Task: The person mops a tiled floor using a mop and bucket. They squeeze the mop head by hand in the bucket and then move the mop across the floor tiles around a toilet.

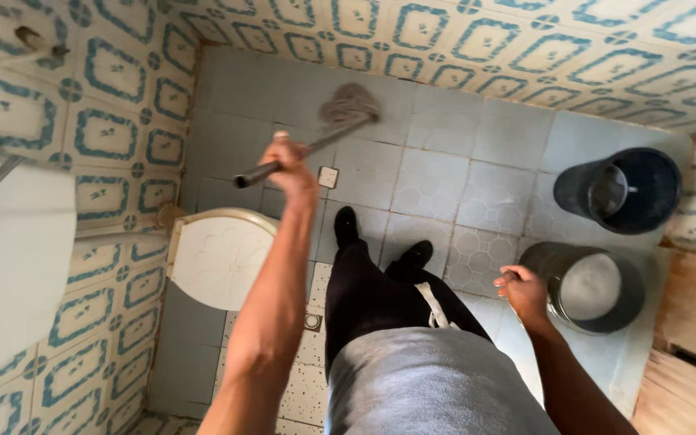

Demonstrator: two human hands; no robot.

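From my remote seat I looked down into a narrow bathroom. The floor (437,173) was laid in pale grey square tiles with faint hexagon patterns, and the walls (114,121) carried cream tiles with teal rounded-rectangle motifs. The left hand (290,167) was closed tightly around the dark metal handle of a string mop (350,107), whose beige rope head lay on the floor tiles near the far wall, the handle slanting up towards the camera. The right hand (523,292) hung loosely curled, holding nothing that I could see, just beside the rim of a round grey metal bucket (588,287) with pale contents. Beyond it stood a dark blue plastic bucket (623,190) against the right wall. A white toilet with its lid shut (221,256) sat at the left wall, and a white basin (10,258) filled the near left edge. Black shoes (346,224) stood on the tiles.
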